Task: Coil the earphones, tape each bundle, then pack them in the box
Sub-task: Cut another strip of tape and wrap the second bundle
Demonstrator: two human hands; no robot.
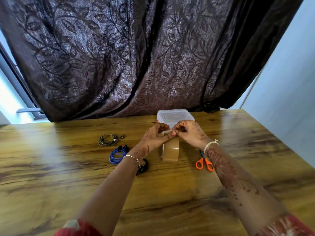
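My left hand point(154, 137) and right hand point(189, 132) pinch a small white earphone bundle point(168, 132) above the brown tape roll point(170, 151). I'd keep the coils tight while taping.

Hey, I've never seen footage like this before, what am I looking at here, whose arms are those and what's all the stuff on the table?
There is no machine here. A person wears a wide-angle camera on the head, so you see their own arms reaching forward. The left hand and right hand meet above a roll of brown tape, pinching something small and pale between them; what it is cannot be told.

On the wooden table lie a coiled grey-green earphone, a coiled blue earphone, a black one partly hidden by the left wrist, and orange-handled scissors. A clear plastic box with its lid on sits behind the hands, before a dark curtain.
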